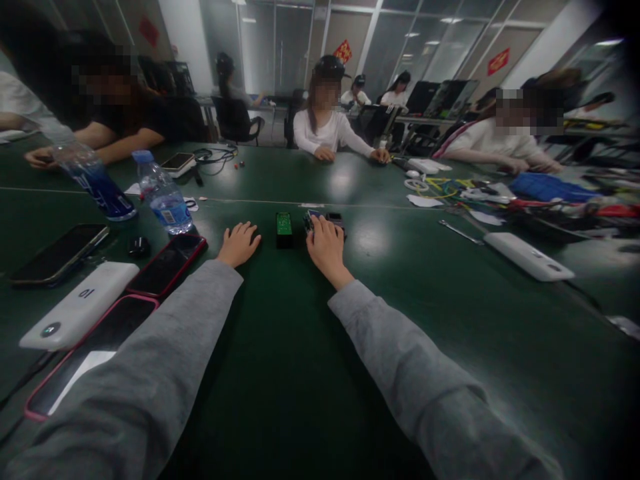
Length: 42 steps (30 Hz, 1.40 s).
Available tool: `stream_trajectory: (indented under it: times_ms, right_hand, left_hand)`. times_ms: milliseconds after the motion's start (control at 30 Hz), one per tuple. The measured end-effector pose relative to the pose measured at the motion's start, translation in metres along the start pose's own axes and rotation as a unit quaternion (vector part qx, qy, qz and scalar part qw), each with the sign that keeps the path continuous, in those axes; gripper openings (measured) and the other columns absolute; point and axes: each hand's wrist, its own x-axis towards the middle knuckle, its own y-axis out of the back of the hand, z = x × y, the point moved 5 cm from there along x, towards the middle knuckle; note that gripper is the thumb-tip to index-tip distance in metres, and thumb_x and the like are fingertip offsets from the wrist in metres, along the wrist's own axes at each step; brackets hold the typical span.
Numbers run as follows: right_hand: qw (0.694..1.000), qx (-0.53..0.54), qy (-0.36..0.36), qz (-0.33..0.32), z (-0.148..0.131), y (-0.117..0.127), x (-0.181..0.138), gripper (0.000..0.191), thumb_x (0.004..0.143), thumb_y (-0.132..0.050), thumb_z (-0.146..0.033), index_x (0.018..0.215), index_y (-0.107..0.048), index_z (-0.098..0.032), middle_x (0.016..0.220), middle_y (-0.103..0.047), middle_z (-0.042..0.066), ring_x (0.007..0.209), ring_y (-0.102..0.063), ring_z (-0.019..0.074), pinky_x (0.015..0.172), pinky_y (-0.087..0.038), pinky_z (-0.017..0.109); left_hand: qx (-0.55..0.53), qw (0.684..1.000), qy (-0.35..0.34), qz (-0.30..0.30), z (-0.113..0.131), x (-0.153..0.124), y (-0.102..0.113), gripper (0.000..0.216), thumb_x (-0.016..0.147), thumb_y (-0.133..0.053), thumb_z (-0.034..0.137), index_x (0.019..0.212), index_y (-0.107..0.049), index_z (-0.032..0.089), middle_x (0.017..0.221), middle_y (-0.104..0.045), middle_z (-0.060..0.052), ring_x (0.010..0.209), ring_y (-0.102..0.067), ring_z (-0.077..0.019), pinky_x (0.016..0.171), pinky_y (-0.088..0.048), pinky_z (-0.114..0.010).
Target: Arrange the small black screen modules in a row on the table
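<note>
- Nearest, from 7 to 9 o'clock, a pink-cased phone (90, 353), a white power bank (80, 305) and a red-cased phone (167, 264) lie side by side on the green table (300, 373). A black phone (60, 252) lies farther left.
- At 11 o'clock the person's left hand (239, 244) lies palm down on the table, fingers loosely spread and holding nothing.
- At 12 o'clock, between the two hands, a green circuit board (284, 225) stands apart from both. No finger touches it.
- At 1 o'clock the right hand (326, 248) rests with its fingers draped over a dark module (334, 219). Whether they clasp it or merely lie on it cannot be told.
- Judged from this, the work looks barely begun: the board and the module sit separate, just beside each other, and neither is lifted.
- At 10 o'clock, past the phones, two water bottles (164, 200) stand.
- At 2 to 3 o'clock lie a second power bank (529, 256) and, farther off, a heap of cables and parts (450, 190).
- Farthest, at 12 o'clock, a co-worker in white (325, 130) sits across the table with both hands on it.
</note>
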Motion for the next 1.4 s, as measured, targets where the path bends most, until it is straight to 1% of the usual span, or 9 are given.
stream_trajectory:
  times_ms: [133,267,367,600,900,1067,1133,1267,1400]
  right_hand:
    - [1.000,-0.004,-0.031,0.004,0.004,0.001,0.000,0.048,0.103,-0.041,-0.021,0.148,-0.051,-0.008,0.135,-0.060,0.021,0.124,-0.052,0.0350,0.111,-0.035,0.052]
    - [1.000,-0.011,0.003,-0.016,-0.001,0.001,-0.001,0.049,0.102,-0.045,-0.021,0.149,-0.053,-0.014,0.134,-0.056,0.019,0.124,-0.049,0.0355,0.110,-0.034,0.054]
    - [0.999,-0.010,0.034,-0.035,-0.004,-0.001,-0.002,0.048,0.103,-0.047,-0.024,0.149,-0.054,-0.018,0.133,-0.053,0.020,0.124,-0.047,0.0370,0.105,-0.040,0.053]
    - [0.998,-0.025,0.035,-0.053,-0.003,-0.003,-0.001,0.050,0.103,-0.053,-0.029,0.152,-0.052,-0.021,0.127,-0.054,0.019,0.118,-0.049,0.0369,0.102,-0.041,0.052]
    - [0.998,-0.045,-0.038,-0.002,0.005,-0.001,-0.003,0.047,0.095,-0.054,-0.021,0.142,-0.058,-0.017,0.124,-0.056,0.021,0.122,-0.046,0.0407,0.105,-0.036,0.059]
    - [0.996,-0.050,-0.064,0.033,0.010,0.005,-0.004,0.046,0.101,-0.049,-0.023,0.145,-0.054,-0.010,0.143,-0.046,0.028,0.136,-0.037,0.0457,0.108,-0.033,0.065]
    - [0.997,-0.029,-0.060,0.044,0.004,0.011,-0.004,0.046,0.106,-0.045,-0.028,0.147,-0.052,-0.011,0.148,-0.042,0.028,0.139,-0.035,0.0451,0.109,-0.035,0.064]
    - [0.996,0.073,-0.021,0.053,-0.030,0.018,-0.005,0.042,0.110,-0.038,-0.035,0.145,-0.055,-0.018,0.140,-0.052,0.021,0.130,-0.051,0.0359,0.104,-0.047,0.052]
    - [0.992,0.124,0.002,-0.027,-0.066,0.001,-0.008,0.059,0.104,-0.057,-0.044,0.153,-0.045,-0.012,0.144,-0.049,0.025,0.127,-0.056,0.0375,0.100,-0.055,0.050]
  left_hand:
    - [-0.006,1.000,0.000,0.003,-0.002,0.001,-0.002,0.056,0.109,-0.033,0.047,0.157,-0.047,0.022,0.168,-0.039,-0.012,0.156,-0.032,-0.0322,0.124,-0.028,-0.060]
    - [-0.008,1.000,-0.002,0.003,-0.003,0.001,-0.004,0.057,0.109,-0.033,0.048,0.158,-0.046,0.020,0.168,-0.040,-0.013,0.156,-0.033,-0.0333,0.124,-0.027,-0.061]
    - [-0.009,1.000,-0.001,0.004,-0.004,0.001,-0.004,0.057,0.110,-0.032,0.049,0.158,-0.047,0.023,0.168,-0.040,-0.012,0.156,-0.033,-0.0326,0.125,-0.027,-0.061]
    - [-0.017,1.000,0.001,0.004,-0.003,0.000,-0.003,0.057,0.109,-0.033,0.049,0.158,-0.047,0.021,0.167,-0.041,-0.013,0.156,-0.033,-0.0330,0.125,-0.026,-0.062]
    - [-0.006,1.000,0.003,0.004,0.002,-0.002,0.000,0.054,0.109,-0.034,0.046,0.157,-0.047,0.024,0.168,-0.040,-0.011,0.156,-0.032,-0.0316,0.124,-0.027,-0.060]
    - [-0.003,1.000,0.001,0.009,0.001,-0.001,-0.001,0.055,0.109,-0.034,0.046,0.157,-0.048,0.021,0.167,-0.041,-0.012,0.156,-0.033,-0.0320,0.125,-0.027,-0.060]
    - [-0.007,1.000,0.002,0.010,0.000,-0.001,-0.002,0.056,0.109,-0.034,0.046,0.157,-0.048,0.020,0.167,-0.042,-0.012,0.156,-0.034,-0.0325,0.125,-0.027,-0.060]
    - [-0.012,1.000,0.005,0.011,0.001,-0.002,-0.002,0.056,0.109,-0.034,0.047,0.156,-0.048,0.021,0.167,-0.042,-0.012,0.156,-0.034,-0.0329,0.125,-0.027,-0.061]
    - [-0.015,1.000,0.002,0.020,0.002,-0.003,-0.001,0.055,0.109,-0.033,0.047,0.155,-0.049,0.023,0.166,-0.043,-0.011,0.155,-0.035,-0.0323,0.125,-0.027,-0.061]
